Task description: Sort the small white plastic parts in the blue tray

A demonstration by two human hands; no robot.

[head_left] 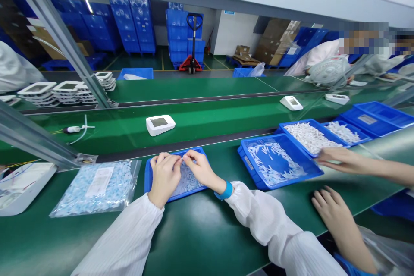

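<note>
My left hand (165,177) and my right hand (203,169) meet above a small blue tray (148,180), fingertips pinched close together. Whatever lies between the fingers is too small to make out. Many small clear and pale blue pieces (186,182) lie in the tray, partly covered by my hands. Left of it, a clear plastic bag (119,192) full of light blue small parts lies flat, with a white label on top. To the right stands a larger blue tray (281,183) with slim white and pale blue pieces scattered inside.
Behind my hands, a green conveyor (220,116) carries white devices with screens, one (161,124) nearby. A co-worker's hands (336,213) are at the right, near a tray of white parts (312,136). A metal post (51,138) and open white housing (27,185) stand left.
</note>
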